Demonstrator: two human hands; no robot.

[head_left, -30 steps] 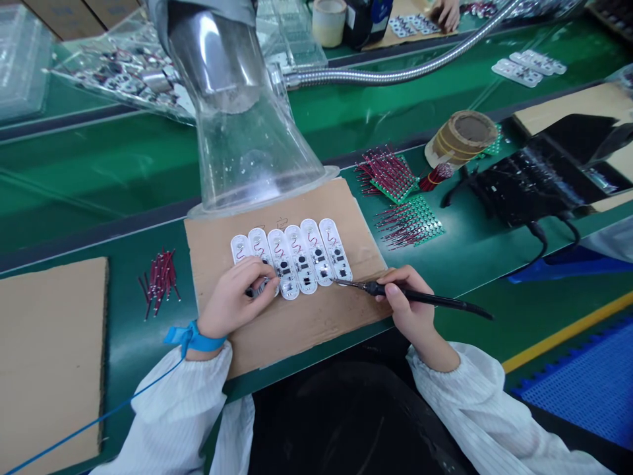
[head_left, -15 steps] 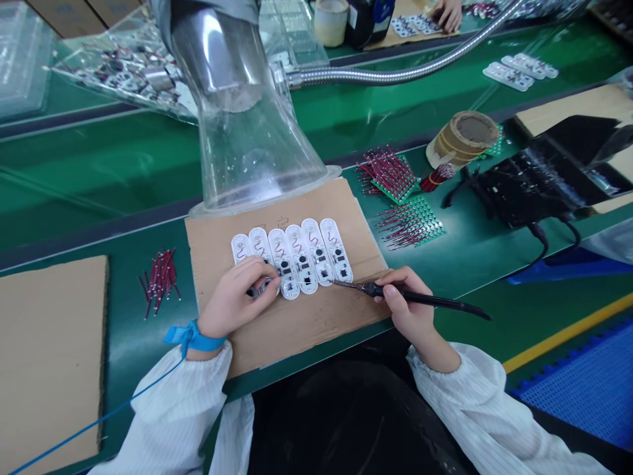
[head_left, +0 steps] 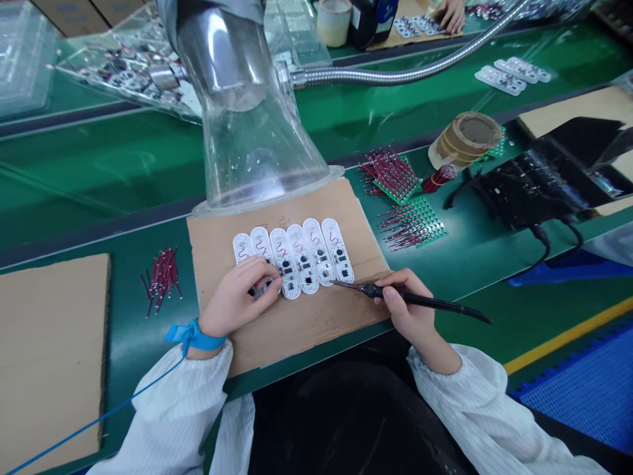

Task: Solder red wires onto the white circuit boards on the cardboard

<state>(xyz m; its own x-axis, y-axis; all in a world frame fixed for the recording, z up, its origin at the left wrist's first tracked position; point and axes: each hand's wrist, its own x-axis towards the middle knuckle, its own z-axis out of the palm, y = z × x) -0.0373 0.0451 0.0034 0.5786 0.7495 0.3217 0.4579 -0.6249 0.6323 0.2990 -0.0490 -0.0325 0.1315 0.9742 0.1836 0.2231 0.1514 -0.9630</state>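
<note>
A row of several white oval circuit boards point(head_left: 306, 260) with black chips and thin red wires lies side by side on a piece of cardboard point(head_left: 297, 330). My left hand point(head_left: 246, 290) rests over the lower ends of the leftmost boards, fingers curled together; what they pinch, if anything, is too small to make out. A blue wrist strap point(head_left: 198, 335) with a cord is around that wrist. In my right hand point(head_left: 406, 302) is a soldering iron point(head_left: 425, 300), held like a pen. Its tip points left, at the lower end of the boards on the right side.
A clear fume hood point(head_left: 262, 158) hangs just beyond the boards. Red wires point(head_left: 162, 280) lie left; green perforated boards with wires point(head_left: 418, 221) lie right, near a tape roll point(head_left: 465, 140) and a black stand point(head_left: 539, 178). Another person's hand point(head_left: 450, 14) is at the far bench.
Both hands and the soldering iron stay almost in place. On the green belt behind, the group of white boards has shifted slightly left.
</note>
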